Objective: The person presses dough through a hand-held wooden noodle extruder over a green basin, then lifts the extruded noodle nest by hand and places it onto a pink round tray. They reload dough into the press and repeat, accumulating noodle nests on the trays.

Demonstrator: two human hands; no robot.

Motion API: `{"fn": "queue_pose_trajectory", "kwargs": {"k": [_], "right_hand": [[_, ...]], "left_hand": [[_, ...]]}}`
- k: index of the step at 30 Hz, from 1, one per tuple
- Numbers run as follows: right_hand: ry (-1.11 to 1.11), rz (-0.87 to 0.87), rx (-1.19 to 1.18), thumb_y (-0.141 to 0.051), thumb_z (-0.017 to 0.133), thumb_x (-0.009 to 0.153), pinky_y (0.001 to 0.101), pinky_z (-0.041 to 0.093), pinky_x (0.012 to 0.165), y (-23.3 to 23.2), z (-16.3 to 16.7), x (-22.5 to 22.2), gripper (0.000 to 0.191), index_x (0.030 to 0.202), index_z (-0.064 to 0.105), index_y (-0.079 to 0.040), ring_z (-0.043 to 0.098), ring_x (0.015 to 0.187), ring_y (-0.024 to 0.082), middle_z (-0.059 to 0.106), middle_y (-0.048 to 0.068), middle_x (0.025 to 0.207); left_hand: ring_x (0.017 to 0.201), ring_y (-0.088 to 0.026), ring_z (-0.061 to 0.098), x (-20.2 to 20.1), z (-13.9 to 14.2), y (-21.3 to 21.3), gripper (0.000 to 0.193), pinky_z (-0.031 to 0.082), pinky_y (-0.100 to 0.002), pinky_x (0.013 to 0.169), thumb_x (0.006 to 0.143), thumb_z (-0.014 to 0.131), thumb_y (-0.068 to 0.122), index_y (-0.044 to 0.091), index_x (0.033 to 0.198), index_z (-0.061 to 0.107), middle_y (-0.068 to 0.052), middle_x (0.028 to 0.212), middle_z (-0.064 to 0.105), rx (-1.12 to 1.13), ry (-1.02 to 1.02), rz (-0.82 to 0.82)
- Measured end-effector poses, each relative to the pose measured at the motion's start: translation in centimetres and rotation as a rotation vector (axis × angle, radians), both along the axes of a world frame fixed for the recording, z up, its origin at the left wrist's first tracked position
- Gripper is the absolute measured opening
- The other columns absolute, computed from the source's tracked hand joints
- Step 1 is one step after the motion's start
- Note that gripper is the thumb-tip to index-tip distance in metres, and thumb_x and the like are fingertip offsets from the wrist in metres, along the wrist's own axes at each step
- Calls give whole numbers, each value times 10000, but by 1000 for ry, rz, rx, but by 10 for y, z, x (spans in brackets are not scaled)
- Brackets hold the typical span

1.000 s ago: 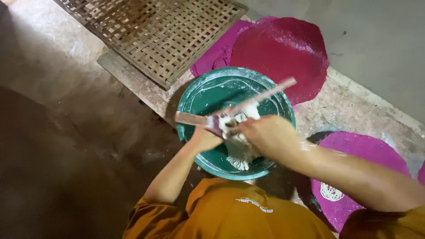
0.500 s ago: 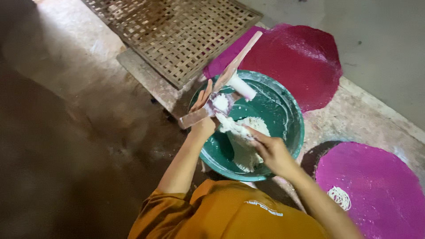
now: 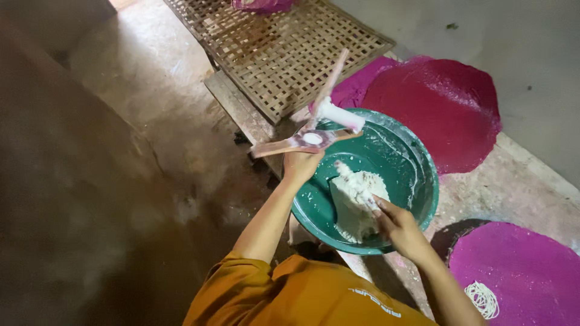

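With our left hand [image 3: 300, 164] gripping the wooden press [image 3: 314, 128] above the green basin's [image 3: 423, 181] ten o'clock rim, our right hand [image 3: 396, 226] closes on the white dough [image 3: 356, 202] inside, likely pinching off a lump to load the press.

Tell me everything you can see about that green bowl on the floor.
The green bowl is a wide, round basin, plastic by the look of it, standing upright on the concrete floor beside a woven bamboo tray and a magenta sheet. Its inner wall is smeared with white streaks. A lump of white dough lies inside, with the right hand resting on it. The left hand holds a hinged wooden press above the bowl's far rim. Its near edge is hidden by the person's orange shirt.
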State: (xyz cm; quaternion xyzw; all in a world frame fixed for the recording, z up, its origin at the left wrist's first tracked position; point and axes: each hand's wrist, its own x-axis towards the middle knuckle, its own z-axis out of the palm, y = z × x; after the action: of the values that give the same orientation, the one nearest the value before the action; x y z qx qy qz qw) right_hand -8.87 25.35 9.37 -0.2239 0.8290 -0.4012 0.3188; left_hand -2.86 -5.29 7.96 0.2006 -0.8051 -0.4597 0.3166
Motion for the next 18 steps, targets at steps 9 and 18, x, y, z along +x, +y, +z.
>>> {"fn": "queue_pose_trajectory", "kwargs": {"k": [9,18], "right_hand": [[69,-68,-1265,-538,594,1023,452,452,1186,59,99,15,928,1694,40,-214,411,1530,301,215,194,1738],[653,-53,-833,-175,609,1010,476,599,955,226,165,84,608,1567,372,-223,684,1143,370,478,250,1580]], "left_hand": [[882,-185,656,28,2,186,204,538,-331,773,882,701,24,-3,1083,683,-93,958,685,1402,15,-1117],[1064,-183,644,30,76,288,476,529,-347,945,812,842,219,93,1204,604,-50,1151,678,-5,-204,-1282]]}}
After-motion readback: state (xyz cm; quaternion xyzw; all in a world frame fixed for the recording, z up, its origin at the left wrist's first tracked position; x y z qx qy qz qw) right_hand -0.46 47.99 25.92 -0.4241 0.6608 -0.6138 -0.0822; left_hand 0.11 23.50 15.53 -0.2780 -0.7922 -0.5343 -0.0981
